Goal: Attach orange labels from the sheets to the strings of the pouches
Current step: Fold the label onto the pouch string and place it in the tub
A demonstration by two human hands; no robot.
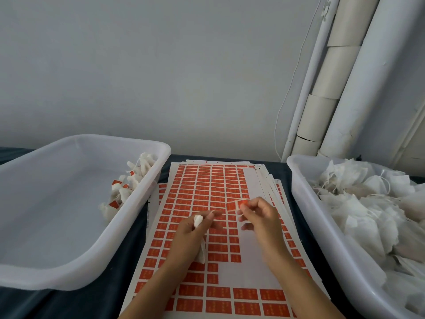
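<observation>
Two white plastic tubs flank my work: the right tub [322, 229] is heaped with unlabelled pouches [368, 203], its far side cut off by the frame; the left tub [76, 268] holds a few labelled pouches [128, 183] along its right wall. Between them lies my stack of label sheets [207, 185] on the dark table [128, 245]. Above the sheets, my left hand [193, 236] grips a pouch [198, 221], and its string [212, 212] is pinched at my fingertips. Just beside it, my right hand [259, 217] pinches a peeled orange label [233, 206] between thumb and forefinger. The string is too thin and blurred to follow, and most of the pouch is hidden in my palm.
</observation>
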